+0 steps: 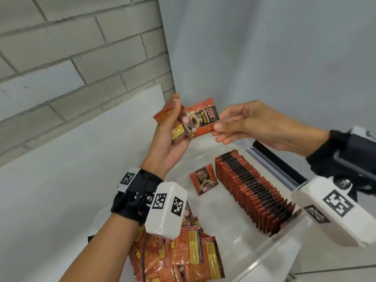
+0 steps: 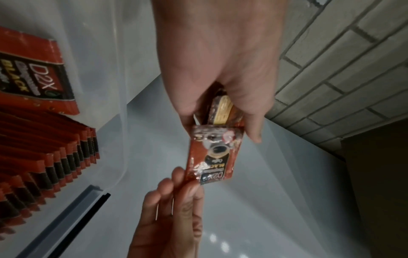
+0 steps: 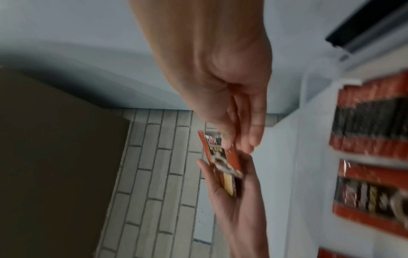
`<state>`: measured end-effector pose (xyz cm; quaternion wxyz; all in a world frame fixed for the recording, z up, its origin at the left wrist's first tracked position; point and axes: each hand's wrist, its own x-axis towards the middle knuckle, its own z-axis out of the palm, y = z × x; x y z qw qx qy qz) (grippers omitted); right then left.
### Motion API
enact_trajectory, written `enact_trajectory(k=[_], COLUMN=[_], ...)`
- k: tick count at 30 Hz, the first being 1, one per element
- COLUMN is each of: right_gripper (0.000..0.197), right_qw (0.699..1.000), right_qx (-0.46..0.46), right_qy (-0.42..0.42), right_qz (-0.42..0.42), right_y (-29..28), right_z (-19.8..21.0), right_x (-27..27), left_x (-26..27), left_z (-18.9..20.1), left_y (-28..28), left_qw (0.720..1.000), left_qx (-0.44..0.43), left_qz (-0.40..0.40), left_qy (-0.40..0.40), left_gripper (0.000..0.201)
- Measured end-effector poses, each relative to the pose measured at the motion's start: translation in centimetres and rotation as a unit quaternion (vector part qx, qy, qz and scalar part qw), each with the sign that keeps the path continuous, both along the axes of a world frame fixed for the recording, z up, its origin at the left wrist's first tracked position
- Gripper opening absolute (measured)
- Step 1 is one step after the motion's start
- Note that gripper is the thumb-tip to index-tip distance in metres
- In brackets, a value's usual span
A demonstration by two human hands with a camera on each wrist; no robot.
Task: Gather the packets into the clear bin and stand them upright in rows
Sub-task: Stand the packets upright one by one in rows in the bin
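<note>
Inspection, my view via head cam plus both wrist cams.

Left hand [image 1: 173,137]: raised above the clear plastic bin [image 1: 270,253], palm up, fingers curled round a small stack of red foil coffee packets [image 1: 179,131]; thumb lies across the top of the stack. Left wrist cam confirms the grip, packet edges showing betw. thumb and fingers.

Right hand [image 1: 252,127]: level w/ the left, just beside it. Thumb and forefinger pinch the corner of the top red-and-black "D2X Black" packet [image 1: 203,119], which sticks out of the stack toward the right hand. Remaining fingers relaxed, slightly bent, holding nothing else. The packet is thus touched by both hands; I cannot tell whether it has left the stack. Right wrist cam is blurred and adds little.

Bin contents: one long row of upright red packets [image 1: 254,190] along the right-hand wall, packed face to face. A single packet [image 1: 203,179] stands near the far end of that row, to its left, leaning, front face toward the cam. Rest of the bin floor to the left of the row is bare.

Loose pile of red packets [image 1: 183,255] lies flat and overlapping at the near left, under my left forearm; cannot tell if in or outside the bin wall.

Surroundings: white tabletop [image 1: 61,180], grey brick wall [image 1: 71,47] behind it.
</note>
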<state>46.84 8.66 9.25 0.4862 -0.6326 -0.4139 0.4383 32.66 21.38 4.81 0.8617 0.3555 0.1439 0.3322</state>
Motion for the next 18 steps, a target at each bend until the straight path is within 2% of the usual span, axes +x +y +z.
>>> enact_trajectory(k=[3, 5, 10, 13, 18], right_gripper=[0.012, 0.009, 0.011, 0.012, 0.011], right_qw=[0.991, 0.973, 0.887, 0.849, 0.804], right_qx=[-0.023, -0.047, -0.086, -0.116, -0.179], right_qy=[-0.115, -0.193, -0.391, -0.445, -0.493], right_qz=[0.056, 0.114, 0.232, 0.262, 0.281], right_y=[0.1, 0.4, 1.5, 2.1, 2.8], right_z=[0.4, 0.2, -1.3, -2.3, -2.7], right_x=[0.6, 0.3, -1.7, -2.6, -3.6], left_x=[0.0, -0.1, -0.3, -0.3, -0.4], left_z=[0.1, 0.1, 0.1, -0.1, 0.0], left_y=[0.3, 0.3, 0.0, -0.1, 0.0], left_qw=[0.999, 0.998, 0.999, 0.999, 0.999], left_qx=[-0.015, -0.025, -0.019, -0.007, 0.000], left_qz=[0.036, 0.050, 0.042, 0.030, 0.032], left_qy=[0.027, 0.022, 0.009, 0.008, 0.018], left_gripper=[0.011, 0.010, 0.019, 0.025, 0.027])
